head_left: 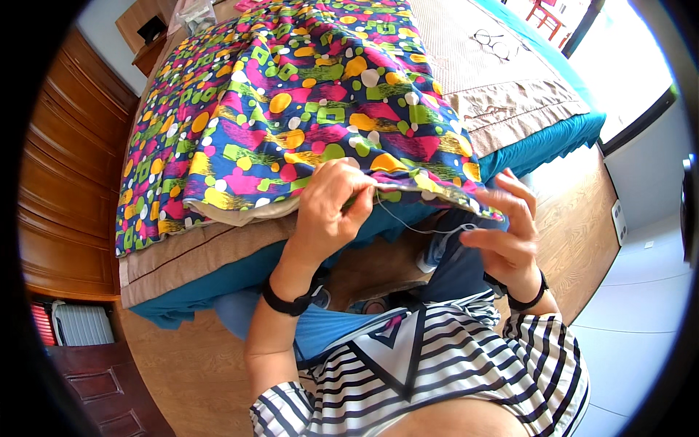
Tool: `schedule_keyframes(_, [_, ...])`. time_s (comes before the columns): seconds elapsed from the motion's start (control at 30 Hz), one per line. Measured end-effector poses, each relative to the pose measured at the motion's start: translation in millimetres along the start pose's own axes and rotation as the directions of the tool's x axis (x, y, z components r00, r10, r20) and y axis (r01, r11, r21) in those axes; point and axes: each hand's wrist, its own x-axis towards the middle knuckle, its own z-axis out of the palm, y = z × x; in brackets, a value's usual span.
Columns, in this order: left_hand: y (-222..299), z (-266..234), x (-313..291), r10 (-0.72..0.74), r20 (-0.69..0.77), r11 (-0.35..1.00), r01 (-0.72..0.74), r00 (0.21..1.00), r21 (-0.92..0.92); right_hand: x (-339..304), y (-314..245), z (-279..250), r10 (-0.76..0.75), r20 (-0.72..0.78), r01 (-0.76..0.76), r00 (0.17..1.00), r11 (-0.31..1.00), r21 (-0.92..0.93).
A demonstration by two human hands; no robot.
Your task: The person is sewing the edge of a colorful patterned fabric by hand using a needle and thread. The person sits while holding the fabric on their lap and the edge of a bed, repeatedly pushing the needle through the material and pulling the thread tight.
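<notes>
A quilt-like cloth [291, 102] with a bright pattern of pink, yellow, green and white shapes on navy lies over the bed, its pale edge toward me. My left hand [331, 204] is closed in a pinch on that edge. From there a thin white thread [404, 221] runs in a slack curve to my right hand [513, 229]. The right thumb and fingers are bent around the thread near the cloth's right corner, slightly blurred. Whether a needle is between them cannot be made out.
Under the cloth are a beige bedspread [502, 109] and a teal bed skirt [542, 138]. Eyeglasses [495, 45] rest on the bedspread at the far right. A clear plastic container [195, 16] stands at the far left. Wooden cabinets [69, 167] line the left side.
</notes>
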Motion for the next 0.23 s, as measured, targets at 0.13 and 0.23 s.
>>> schedule_keyframes(0.13, [12.3, -10.3, -14.5, 0.191, 0.098, 0.955, -0.208, 0.977, 0.213, -23.7, 25.5, 9.8, -0.067, 0.285, 0.110, 0.956, 0.984, -0.139])
schedule_keyframes(0.23, [19.7, -23.4, -32.3, 0.299, 0.393, 0.838, -0.437, 0.869, 0.328, -43.6, 51.6, 21.8, -0.084, 0.309, 0.090, 0.947, 0.996, -0.003])
